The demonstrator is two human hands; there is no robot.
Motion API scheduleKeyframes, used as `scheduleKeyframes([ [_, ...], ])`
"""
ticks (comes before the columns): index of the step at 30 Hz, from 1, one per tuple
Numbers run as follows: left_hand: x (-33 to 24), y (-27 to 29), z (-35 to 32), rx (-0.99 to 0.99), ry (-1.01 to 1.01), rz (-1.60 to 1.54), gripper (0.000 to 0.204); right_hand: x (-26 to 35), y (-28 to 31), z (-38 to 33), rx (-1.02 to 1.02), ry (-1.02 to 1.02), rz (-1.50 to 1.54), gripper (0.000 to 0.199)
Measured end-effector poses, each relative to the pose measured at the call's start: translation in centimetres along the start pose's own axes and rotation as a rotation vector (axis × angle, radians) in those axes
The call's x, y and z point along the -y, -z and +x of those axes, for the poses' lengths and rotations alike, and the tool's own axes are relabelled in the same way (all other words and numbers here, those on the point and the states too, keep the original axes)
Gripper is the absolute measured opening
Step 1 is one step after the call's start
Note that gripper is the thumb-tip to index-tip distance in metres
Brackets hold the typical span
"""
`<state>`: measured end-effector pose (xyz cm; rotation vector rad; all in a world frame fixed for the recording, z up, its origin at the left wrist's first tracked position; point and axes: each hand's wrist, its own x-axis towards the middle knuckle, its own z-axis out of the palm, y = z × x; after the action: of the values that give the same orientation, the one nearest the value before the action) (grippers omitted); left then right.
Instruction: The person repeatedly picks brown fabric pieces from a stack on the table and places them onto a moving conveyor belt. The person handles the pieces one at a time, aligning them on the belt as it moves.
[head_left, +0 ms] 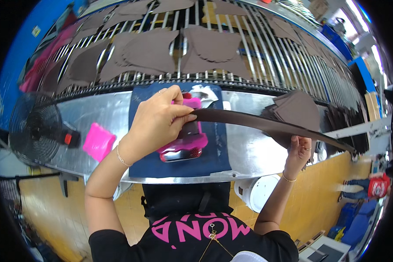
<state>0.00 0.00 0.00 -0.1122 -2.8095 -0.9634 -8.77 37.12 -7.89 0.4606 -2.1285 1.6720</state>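
Observation:
A long, dark brown sheet piece (249, 121), like leather or fabric, is held up nearly edge-on above the table. My left hand (163, 111) pinches its left end between thumb and fingers. Toward the other end, my right hand (299, 150) grips the lower edge, thumb against the material. Below my left hand, a pink and red object (185, 146) rests on a dark blue mat (150, 163); my hand and the brown piece partly hide it, so its kind is unclear. Behind my right hand lies a stack of similar brown pieces (298, 107).
A bright pink pad (98, 142) lies left on the metal table (244, 163), near a black fan (35, 126). Beyond the table, brown cut pieces (139, 52) lie across a rack of metal rods (266, 65). Below stands a white bucket (264, 194). Another person (377, 187) stands far right.

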Motion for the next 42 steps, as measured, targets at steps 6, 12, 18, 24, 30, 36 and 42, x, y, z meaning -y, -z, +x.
scheduleKeyframes([
  [6,-1.8,-0.1,5.1,-0.058,-0.362,0.003,0.010,2.3,2.9,1.8,-0.146,0.031,-0.077,0.010],
  [12,-3.9,3.0,15.2,-0.361,-0.477,-0.102,0.015,0.8,0.7,5.2,0.003,-0.088,0.094,0.028],
  [18,-7.7,5.1,21.4,-0.825,-0.796,0.581,0.009,5.4,-4.4,9.2,-0.197,0.174,-0.061,0.056],
  [24,-6.9,3.8,23.1,-0.775,-1.022,0.901,0.009,5.3,-11.8,12.7,0.115,0.219,-0.418,0.057],
  [30,-4.8,2.7,20.7,-0.672,-1.015,0.859,0.006,2.4,-19.2,12.8,0.317,-0.187,-0.093,0.027],
  [36,-5.1,4.5,14.9,-0.641,-0.722,0.609,0.052,-2.9,-24.1,11.3,0.354,-0.576,0.626,0.024],
  [42,1.5,6.4,3.8,-0.680,-0.408,0.471,0.042,-5.7,-26.7,11.3,0.272,-0.809,0.851,0.029],
])
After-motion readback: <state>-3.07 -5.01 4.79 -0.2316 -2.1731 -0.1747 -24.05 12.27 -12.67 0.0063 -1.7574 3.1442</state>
